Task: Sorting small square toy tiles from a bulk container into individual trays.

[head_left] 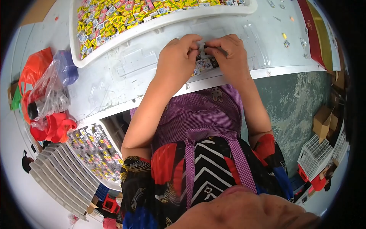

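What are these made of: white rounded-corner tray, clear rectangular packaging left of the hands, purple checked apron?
White rounded-corner tray: likely moulded plastic, satin; smooth, thick rim.
Clear rectangular packaging: probably thin plastic, glossy; tabletop shows through, edges catch light. Exact polymer can't be told.
Purple checked apron: fabric, matte; soft creases and gathers. Fibre unclear.

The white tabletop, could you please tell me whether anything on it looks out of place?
Mildly: loose bits, including a yellow piece, lie scattered at the right of the tabletop, apart from the filled white tray, so they look stray.
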Available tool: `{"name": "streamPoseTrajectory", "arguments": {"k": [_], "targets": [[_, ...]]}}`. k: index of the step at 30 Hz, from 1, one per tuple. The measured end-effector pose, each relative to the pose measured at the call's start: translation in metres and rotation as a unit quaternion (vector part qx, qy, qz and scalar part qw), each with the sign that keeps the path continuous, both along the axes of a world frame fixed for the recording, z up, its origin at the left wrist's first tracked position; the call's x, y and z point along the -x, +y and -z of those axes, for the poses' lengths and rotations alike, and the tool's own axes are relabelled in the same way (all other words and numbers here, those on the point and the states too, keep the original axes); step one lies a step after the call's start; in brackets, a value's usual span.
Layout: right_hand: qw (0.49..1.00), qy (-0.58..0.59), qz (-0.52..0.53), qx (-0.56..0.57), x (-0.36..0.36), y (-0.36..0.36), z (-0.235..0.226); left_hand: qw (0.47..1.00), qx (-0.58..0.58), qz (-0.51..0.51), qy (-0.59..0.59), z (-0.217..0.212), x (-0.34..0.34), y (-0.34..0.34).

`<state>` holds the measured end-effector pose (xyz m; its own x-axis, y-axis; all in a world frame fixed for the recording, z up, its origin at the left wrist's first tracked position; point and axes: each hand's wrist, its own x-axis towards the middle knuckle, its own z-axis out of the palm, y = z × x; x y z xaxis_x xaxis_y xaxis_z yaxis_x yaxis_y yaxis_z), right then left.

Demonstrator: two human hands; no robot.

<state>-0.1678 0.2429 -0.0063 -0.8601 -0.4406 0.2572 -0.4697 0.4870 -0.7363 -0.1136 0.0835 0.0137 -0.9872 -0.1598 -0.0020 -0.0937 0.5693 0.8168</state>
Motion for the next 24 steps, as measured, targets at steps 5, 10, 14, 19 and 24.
{"name": "streamPoseTrajectory", "arguments": {"k": [5,10,14,19,24], "targets": [[0.998,0.052,-0.027,-0.034,-0.0009,-0.0045,0.0081,1.000,-0.012,-0.010,0.005,0.0018,-0.0024,0.0008],[0.995,0.079,-0.041,-0.055,-0.0015,-0.0067,0.0030,1.000,0.005,-0.006,0.016,0.0033,-0.0047,0.0006],[0.982,0.141,-0.073,-0.104,-0.0020,-0.0049,0.0004,0.999,0.032,-0.003,0.030,0.0061,-0.0075,-0.0020],[0.989,0.117,-0.053,-0.075,-0.0034,-0.0074,0.0027,1.000,0.005,-0.004,0.019,0.0048,-0.0040,-0.0032],[0.992,0.105,-0.045,-0.060,-0.0021,-0.0075,0.0089,0.999,-0.034,-0.007,0.002,0.0062,-0.0056,-0.0022]]}}
